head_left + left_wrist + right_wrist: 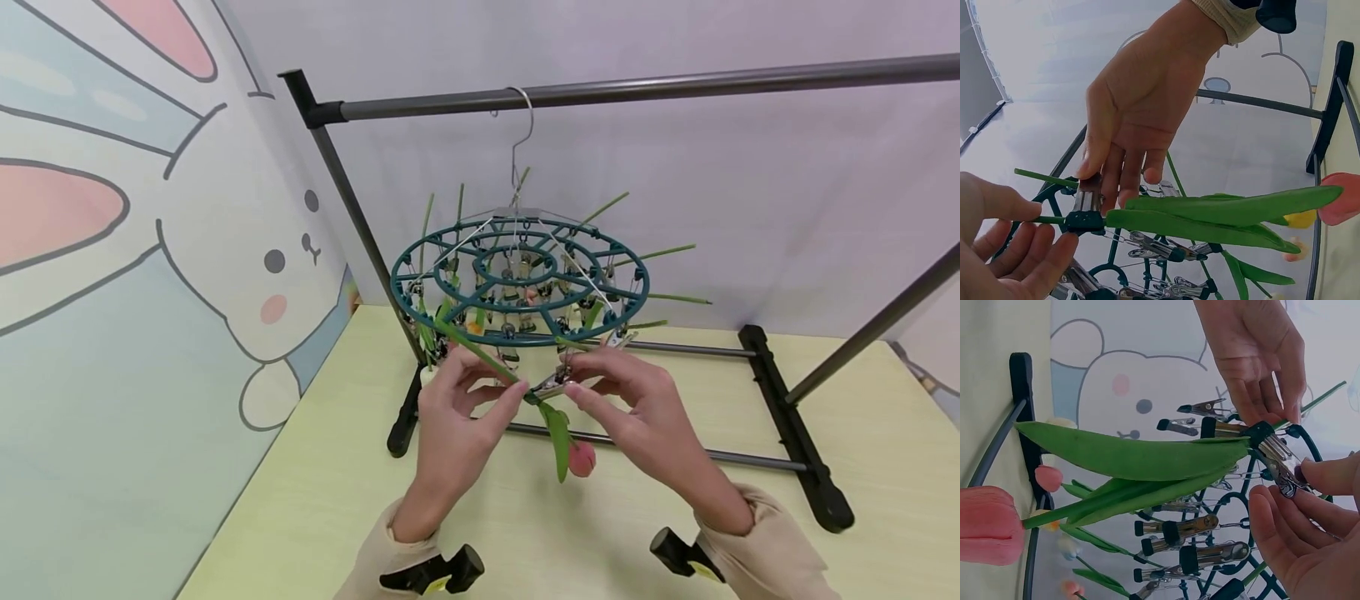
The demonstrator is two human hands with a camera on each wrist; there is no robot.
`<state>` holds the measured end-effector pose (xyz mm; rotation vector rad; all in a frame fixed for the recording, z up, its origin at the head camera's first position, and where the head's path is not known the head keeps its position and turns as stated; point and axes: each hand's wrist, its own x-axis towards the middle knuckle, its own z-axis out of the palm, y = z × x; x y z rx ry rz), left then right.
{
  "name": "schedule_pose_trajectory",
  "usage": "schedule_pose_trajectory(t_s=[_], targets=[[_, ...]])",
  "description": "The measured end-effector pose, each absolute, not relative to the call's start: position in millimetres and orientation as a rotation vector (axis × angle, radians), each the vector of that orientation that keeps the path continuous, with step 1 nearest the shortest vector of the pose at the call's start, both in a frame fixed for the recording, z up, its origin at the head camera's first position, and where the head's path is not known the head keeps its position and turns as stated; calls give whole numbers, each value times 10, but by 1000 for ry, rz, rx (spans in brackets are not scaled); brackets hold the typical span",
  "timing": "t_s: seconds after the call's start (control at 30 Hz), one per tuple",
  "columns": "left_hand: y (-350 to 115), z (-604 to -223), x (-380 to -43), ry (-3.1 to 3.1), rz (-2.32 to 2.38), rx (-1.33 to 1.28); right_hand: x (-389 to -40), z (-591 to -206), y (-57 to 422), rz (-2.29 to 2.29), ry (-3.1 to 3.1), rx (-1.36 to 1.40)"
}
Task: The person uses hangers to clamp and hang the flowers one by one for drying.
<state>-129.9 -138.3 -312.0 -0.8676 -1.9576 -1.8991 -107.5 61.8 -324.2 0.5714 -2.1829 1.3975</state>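
A pink artificial tulip hangs head down below the near rim of a round dark-green clip hanger. Its green stem slants up to the left, and my left hand pinches it between thumb and fingertips. With thumb and fingers, my right hand grips the handles of a metal clip on the hanger. The clip's dark-tipped end is around the stem just above the long green leaves. In the right wrist view the blossom points away from both hands.
From the dark rail of a stand, the hanger hangs by a metal hook. Several other clips and flowers hang from its rings, with stems poking outward. The stand's foot rests on the pale table. A rabbit-print wall is at left.
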Motion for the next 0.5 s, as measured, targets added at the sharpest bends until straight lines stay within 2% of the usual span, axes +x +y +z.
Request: schedule_pose_trajectory(t_s=[0.5], targets=[[-1654, -3293, -1360, -1991, -1660, -901, -977, -3345, 761, 1232, -2324, 446]])
